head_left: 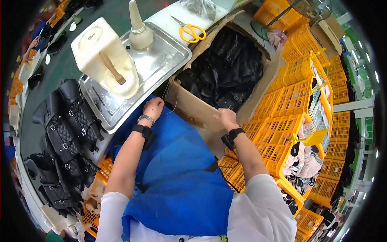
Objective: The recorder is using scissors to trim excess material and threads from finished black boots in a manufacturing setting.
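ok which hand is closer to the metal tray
Left. The left hand is just beside the near edge of the metal tray; the right hand is farther away to the right, by the near wall of the cardboard box.

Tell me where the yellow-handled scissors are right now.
In the head view, the scissors lie near the top centre, on the white surface between the metal tray and the open cardboard box.

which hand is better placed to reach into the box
Likely the right hand: it is at the near edge of the box; the left hand is farther left, by the tray.
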A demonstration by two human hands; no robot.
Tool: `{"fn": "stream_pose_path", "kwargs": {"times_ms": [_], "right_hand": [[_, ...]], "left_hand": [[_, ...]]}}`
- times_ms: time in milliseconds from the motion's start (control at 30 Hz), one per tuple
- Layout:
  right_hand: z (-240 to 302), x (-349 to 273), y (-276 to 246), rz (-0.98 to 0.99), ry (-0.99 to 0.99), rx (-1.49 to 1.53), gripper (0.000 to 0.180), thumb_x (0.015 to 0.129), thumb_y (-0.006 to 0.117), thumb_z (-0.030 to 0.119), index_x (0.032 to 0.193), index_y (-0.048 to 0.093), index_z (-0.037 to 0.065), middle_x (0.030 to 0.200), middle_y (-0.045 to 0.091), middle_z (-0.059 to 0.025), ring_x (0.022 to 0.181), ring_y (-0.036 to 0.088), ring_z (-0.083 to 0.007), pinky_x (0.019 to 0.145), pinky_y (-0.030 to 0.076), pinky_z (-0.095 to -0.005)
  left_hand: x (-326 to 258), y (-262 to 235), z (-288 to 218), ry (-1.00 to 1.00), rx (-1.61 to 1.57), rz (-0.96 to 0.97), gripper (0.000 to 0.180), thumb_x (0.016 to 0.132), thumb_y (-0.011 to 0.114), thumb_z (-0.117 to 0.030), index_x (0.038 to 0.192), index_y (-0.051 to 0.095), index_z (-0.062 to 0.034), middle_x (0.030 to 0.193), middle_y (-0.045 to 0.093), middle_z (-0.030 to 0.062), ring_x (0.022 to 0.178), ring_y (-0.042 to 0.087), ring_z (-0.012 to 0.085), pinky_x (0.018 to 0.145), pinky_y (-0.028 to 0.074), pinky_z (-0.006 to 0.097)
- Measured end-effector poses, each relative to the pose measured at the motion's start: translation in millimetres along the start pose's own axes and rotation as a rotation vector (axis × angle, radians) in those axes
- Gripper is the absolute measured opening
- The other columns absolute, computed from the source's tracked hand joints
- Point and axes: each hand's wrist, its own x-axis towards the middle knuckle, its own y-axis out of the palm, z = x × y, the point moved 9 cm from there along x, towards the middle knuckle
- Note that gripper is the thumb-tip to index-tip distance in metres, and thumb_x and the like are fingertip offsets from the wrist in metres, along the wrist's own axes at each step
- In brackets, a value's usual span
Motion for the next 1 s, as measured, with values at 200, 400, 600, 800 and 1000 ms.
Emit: {"fn": "stream_pose_path", "kwargs": {"times_ms": [200,400,600,800,1000], "right_hand": [[-44.3,-40.6,-4.6,-0.019,-0.032,-0.052,0.024,0.071,0.067,0.032,0.075,0.062,0.009,0.07,0.062,-0.0134,0.07,0.061,-0.0327,0.062,0.049,-0.0424],[-67.7,-73.9,0.4,-0.003,0.039,-0.014,0.026,0.07,0.069,0.031,0.075,0.061,0.008,0.073,0.062,-0.0131,0.071,0.06,-0.0325,0.065,0.048,-0.0413],[-46.8,-59.4,3.4,0.03,-0.019,-0.011,0.028,0.069,0.07,0.03,0.082,0.061,0.006,0.082,0.062,-0.0133,0.078,0.06,-0.0316,0.07,0.049,-0.0401],[-41.4,-56.4,-27.8,0.17,-0.081,0.13,0.031,0.072,0.068,0.023,0.095,0.063,0.003,0.084,0.064,-0.0163,0.083,0.06,-0.0318,0.074,0.048,-0.0389],[-28.0,-75.8,-188.2,-0.6,-0.007,-0.045,0.029,0.073,0.066,0.017,0.1,0.06,0.006,0.105,0.059,-0.0159,0.092,0.058,-0.0312,0.077,0.046,-0.0384]], "left_hand": [[31.9,4.8,4.7,-0.033,0.451,-0.04,0.021,0.083,0.05,-0.023,0.082,0.065,-0.0085,0.083,0.065,0.013,0.082,0.062,0.0307,0.067,0.048,0.041],[65.5,20.1,32.1,-0.11,0.439,-0.294,0.025,0.085,0.046,-0.023,0.089,0.064,-0.0068,0.095,0.063,0.0164,0.09,0.059,0.0356,0.077,0.047,0.045],[74.6,65.5,39.3,-0.157,0.079,-0.019,0.078,0.081,0.058,-0.026,0.138,0.014,0.0033,0.106,0.059,0.0219,0.099,0.056,0.0366,0.088,0.044,0.038],[16.6,53.8,-72.5,0.201,0.172,0.22,0.082,0.076,0.066,-0.028,0.138,0.019,-0.003,0.102,0.06,0.0221,0.093,0.059,0.0376,0.081,0.048,0.04],[20.8,48.4,-109.2,0.218,0.116,0.022,0.069,0.079,0.06,-0.038,0.133,0.032,-0.005,0.099,0.059,0.0239,0.087,0.059,0.0388,0.076,0.049,0.043]]}}
